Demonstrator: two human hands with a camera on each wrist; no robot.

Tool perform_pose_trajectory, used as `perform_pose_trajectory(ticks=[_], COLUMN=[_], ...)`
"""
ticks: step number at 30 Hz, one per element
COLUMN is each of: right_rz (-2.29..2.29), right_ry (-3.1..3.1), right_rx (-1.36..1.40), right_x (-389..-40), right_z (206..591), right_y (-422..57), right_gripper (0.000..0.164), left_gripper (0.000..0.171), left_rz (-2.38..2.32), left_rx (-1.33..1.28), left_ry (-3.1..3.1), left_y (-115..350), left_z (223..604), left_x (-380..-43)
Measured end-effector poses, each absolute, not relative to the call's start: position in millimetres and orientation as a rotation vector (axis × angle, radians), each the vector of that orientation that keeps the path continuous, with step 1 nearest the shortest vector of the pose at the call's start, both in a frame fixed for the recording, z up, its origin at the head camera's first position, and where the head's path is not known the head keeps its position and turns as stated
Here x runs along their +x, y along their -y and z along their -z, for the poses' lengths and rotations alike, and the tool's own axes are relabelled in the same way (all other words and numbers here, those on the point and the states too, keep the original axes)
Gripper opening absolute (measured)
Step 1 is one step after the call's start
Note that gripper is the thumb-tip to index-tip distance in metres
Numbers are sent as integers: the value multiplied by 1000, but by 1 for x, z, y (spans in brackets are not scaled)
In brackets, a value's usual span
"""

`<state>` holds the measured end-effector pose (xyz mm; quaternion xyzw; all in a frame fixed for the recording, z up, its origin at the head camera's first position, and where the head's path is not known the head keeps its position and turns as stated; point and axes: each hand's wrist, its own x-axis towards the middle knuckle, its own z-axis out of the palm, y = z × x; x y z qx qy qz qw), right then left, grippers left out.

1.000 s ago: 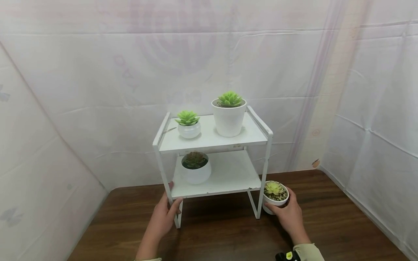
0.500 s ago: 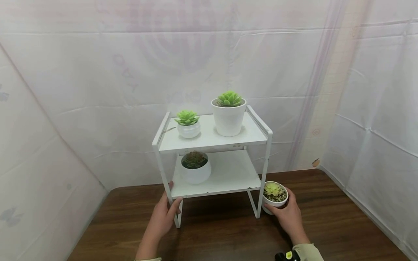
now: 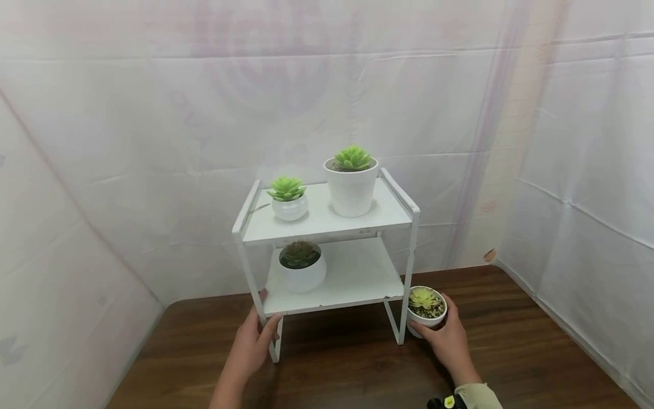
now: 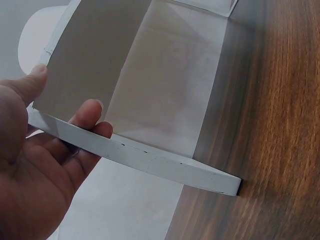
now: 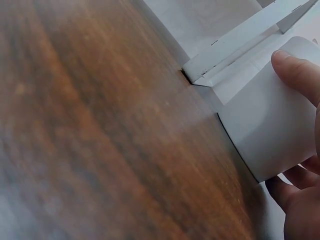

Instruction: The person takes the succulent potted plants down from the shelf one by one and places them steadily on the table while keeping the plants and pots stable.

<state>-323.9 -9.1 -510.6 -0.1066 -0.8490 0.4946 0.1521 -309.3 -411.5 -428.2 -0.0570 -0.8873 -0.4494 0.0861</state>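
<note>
A white two-tier shelf rack (image 3: 364,267) stands on the dark wooden table. My left hand (image 3: 249,347) grips its front left leg at the height of the lower shelf. In the left wrist view, fingers curl under and around the white leg (image 4: 150,161) while the thumb lies on the shelf's edge. Beside the rack's right leg, my right hand (image 3: 451,343) holds a white pot with a yellow-green succulent (image 3: 427,304), thumb in front and fingers on the far side. The right wrist view has the pot's base (image 5: 265,125) right at the tabletop, close to the rack's foot.
On the top shelf are a small round pot with a green succulent (image 3: 289,208) and a taller white pot (image 3: 351,192). A round pot with a dark succulent (image 3: 302,274) sits on the lower shelf's left. White sheeting (image 3: 153,125) encloses the table's back and sides.
The head view has shifted slightly, so the whole scene lies a little further left and lower. Both hands keep their hold on the rack leg and the pot.
</note>
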Motion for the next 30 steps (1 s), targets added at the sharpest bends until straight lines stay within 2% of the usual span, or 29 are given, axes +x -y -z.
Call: perform_pose_trajectory(ticks=[18, 30], right_rz=[-1377, -1149], right_ry=[2471, 2447], right_rx=[-250, -108], right_x=[-323, -317], right_z=[507, 491], right_y=[7, 2], right_gripper=[125, 116], left_gripper=[69, 68], left_rz=[1326, 1325], left_rx=[-186, -188], left_ry=[2631, 2611], left_y=[411, 413], left_z=[431, 432], left_x=[-309, -310])
